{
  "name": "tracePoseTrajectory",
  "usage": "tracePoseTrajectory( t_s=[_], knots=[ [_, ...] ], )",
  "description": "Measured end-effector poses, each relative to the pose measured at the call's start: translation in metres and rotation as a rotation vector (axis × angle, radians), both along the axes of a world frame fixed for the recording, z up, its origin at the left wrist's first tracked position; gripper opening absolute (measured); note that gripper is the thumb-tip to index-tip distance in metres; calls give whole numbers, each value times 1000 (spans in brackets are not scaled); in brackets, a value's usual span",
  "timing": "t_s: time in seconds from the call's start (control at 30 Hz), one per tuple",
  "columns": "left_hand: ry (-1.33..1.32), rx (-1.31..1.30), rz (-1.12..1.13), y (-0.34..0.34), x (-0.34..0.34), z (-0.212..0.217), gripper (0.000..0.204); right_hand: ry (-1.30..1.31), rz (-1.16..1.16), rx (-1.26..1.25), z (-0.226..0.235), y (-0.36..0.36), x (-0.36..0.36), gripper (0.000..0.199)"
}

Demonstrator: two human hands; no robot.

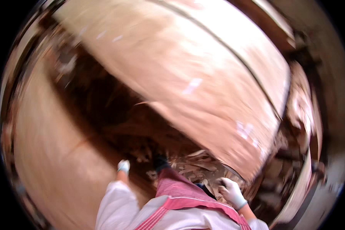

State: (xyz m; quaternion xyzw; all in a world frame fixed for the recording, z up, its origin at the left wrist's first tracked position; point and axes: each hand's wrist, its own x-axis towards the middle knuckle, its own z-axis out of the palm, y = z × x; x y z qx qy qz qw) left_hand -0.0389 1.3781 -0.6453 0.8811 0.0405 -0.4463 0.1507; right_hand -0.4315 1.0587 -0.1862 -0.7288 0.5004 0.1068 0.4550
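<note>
My left hand (123,166), in a white glove, is beside the inner edge of a pale wood sheet stack (61,145) on the left. It is small and blurred, so its fingers cannot be told apart. On the right, my right hand (232,193), also gloved in white, is closed with its fingers curled. Something dark shows at its fingertips, too blurred to name. This hand is near the lower corner of a large stack of reddish-tan veneer sheets (188,84), which slants across the view. Whether it touches the stack cannot be made out.
Torn veneer scraps (195,165) litter the floor around my feet and the dark gap between the stacks. A dark line (234,53) runs along the big stack. More bent sheets (299,103) stand at the right. My pink apron (180,188) hangs in front.
</note>
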Motion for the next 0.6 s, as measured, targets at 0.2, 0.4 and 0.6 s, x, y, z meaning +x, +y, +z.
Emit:
tracePoseTrajectory(
  t_s=[0.2, 0.4, 0.6],
  knots=[
    [7, -860, 544, -121, -28, 107, 24, -64, -59, -138, -25, 18, -158, 21],
    [-313, -1141, -35, -313, -261, 322, 35, -93, -355, -271, -43, 63, -361, 21],
    [-270, -1346, -601, -418, -509, 377, 28, -32, -760, -366, -37, 112, -550, 24]
  ],
)
